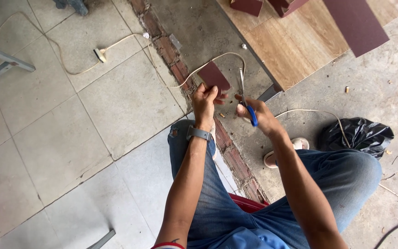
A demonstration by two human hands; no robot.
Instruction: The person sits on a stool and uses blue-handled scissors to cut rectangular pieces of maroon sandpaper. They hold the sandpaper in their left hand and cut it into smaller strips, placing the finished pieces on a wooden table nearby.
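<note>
We are gripping a small dark-red sheet piece [214, 76] in our left hand [204, 102] above the floor, while our right hand [260, 115] is closing blue-handled metal scissors [245, 99] beside it; the cut looks barely begun.

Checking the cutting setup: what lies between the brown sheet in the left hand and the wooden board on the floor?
In the head view, scissors in the right hand.

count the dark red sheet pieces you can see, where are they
4 in view: one small piece held in the left hand, two cut off by the top edge, and a long strip on the wooden board. More may lie out of frame.
</note>
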